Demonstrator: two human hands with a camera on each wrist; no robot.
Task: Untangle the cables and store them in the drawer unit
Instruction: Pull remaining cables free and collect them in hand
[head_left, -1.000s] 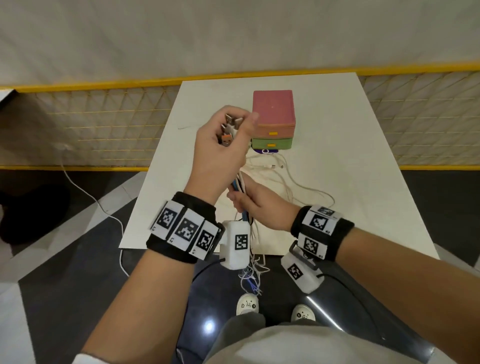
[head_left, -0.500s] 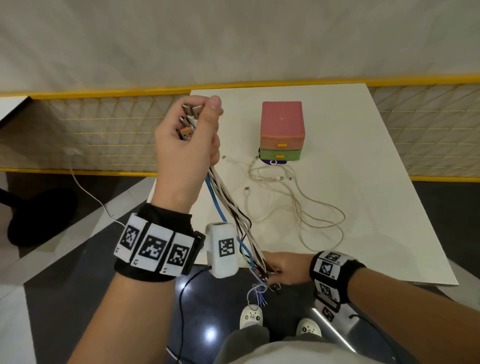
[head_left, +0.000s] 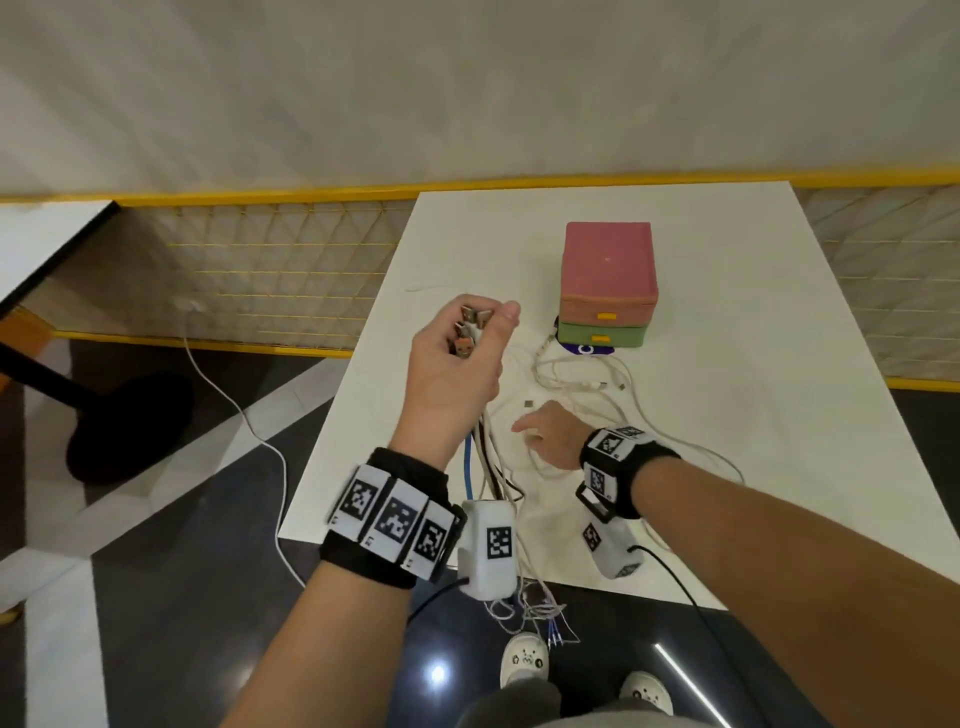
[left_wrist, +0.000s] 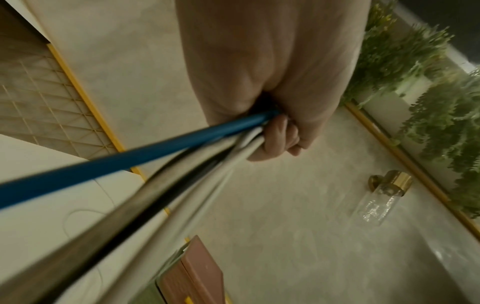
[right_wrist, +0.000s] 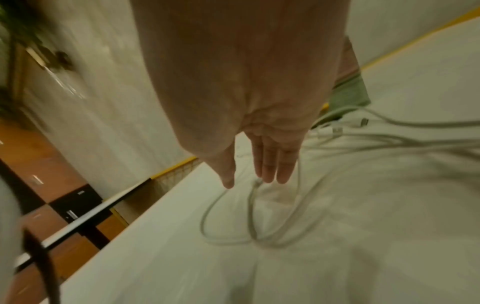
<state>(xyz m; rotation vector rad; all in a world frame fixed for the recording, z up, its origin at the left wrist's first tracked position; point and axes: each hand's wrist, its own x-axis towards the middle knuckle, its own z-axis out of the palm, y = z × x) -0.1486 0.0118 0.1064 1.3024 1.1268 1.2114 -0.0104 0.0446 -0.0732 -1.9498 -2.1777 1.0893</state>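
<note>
My left hand (head_left: 460, 358) grips a bundle of cables (head_left: 485, 462) near their plug ends, which stick up above the fist. The blue, black and white strands (left_wrist: 166, 156) hang down past the table's near edge. My right hand (head_left: 550, 434) is open, fingers straight (right_wrist: 270, 164), reaching over loose white cables (head_left: 587, 382) on the white table (head_left: 727, 415); its fingertips are just above a cable end (right_wrist: 257, 182). The drawer unit (head_left: 605, 286), pink on top, green below, stands behind the loose cables with its drawers closed.
A yellow-framed mesh barrier (head_left: 260, 270) runs behind and left of the table. Another white cable (head_left: 249, 415) trails over the dark floor at left. My shoes (head_left: 524, 660) are below the table's near edge. A second table edge (head_left: 52, 249) shows at far left.
My right hand let go of the bundle's lower end and moved up onto the table toward the loose white cables. My left hand came down and right with the bundle.
</note>
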